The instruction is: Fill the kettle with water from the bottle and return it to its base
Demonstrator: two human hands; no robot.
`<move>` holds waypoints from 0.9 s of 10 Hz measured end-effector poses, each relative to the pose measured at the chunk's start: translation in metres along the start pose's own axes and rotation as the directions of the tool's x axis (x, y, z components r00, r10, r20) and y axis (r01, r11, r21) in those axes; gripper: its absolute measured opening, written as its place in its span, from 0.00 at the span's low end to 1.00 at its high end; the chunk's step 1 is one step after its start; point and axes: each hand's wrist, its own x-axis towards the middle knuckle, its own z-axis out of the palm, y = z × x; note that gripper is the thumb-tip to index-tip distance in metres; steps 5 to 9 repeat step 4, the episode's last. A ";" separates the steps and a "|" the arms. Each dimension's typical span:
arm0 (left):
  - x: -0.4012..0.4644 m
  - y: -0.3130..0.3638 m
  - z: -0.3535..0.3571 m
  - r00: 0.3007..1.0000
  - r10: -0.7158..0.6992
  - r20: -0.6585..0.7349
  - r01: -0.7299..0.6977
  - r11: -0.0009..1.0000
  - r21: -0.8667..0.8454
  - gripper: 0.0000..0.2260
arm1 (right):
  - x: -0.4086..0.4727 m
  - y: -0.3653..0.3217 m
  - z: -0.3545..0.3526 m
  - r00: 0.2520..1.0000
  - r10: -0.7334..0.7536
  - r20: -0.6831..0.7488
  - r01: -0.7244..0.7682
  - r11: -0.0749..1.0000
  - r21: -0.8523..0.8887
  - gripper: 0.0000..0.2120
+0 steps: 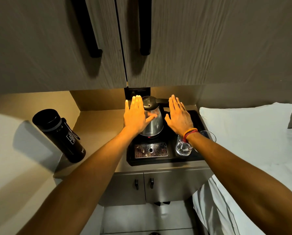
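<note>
I see both palms flat and spread, holding nothing: left hand (135,114), right hand (179,116) flanking kettle (154,121) on its base (149,136); bottle (60,135) capped, far left

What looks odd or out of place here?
Nothing stands out. The kettle sits upright on its base, the bottle stands capped at the left, and the glasses stand upright on the tray. No spill shows.

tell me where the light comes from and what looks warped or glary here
Head view: warm light from under the cabinet falls on both hands, left hand and right hand; the bottle casts a shadow leftward; glare on the kettle; wide-angle lens bends the cabinet doors.
</note>
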 end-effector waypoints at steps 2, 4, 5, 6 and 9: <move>-0.001 -0.002 -0.009 0.998 -0.002 0.065 -0.002 0.998 0.056 0.47 | -0.001 -0.004 -0.016 0.992 -0.054 0.112 0.075 0.979 -0.188 0.37; -0.037 0.010 -0.036 0.979 0.162 -0.127 -0.163 0.987 -0.002 0.39 | -0.054 -0.033 -0.047 0.975 -0.223 -0.021 0.211 0.947 -0.243 0.40; -0.037 0.010 -0.036 0.979 0.162 -0.127 -0.163 0.987 -0.002 0.39 | -0.054 -0.033 -0.047 0.975 -0.223 -0.021 0.211 0.947 -0.243 0.40; -0.037 0.010 -0.036 0.979 0.162 -0.127 -0.163 0.987 -0.002 0.39 | -0.054 -0.033 -0.047 0.975 -0.223 -0.021 0.211 0.947 -0.243 0.40; -0.037 0.010 -0.036 0.979 0.162 -0.127 -0.163 0.987 -0.002 0.39 | -0.054 -0.033 -0.047 0.975 -0.223 -0.021 0.211 0.947 -0.243 0.40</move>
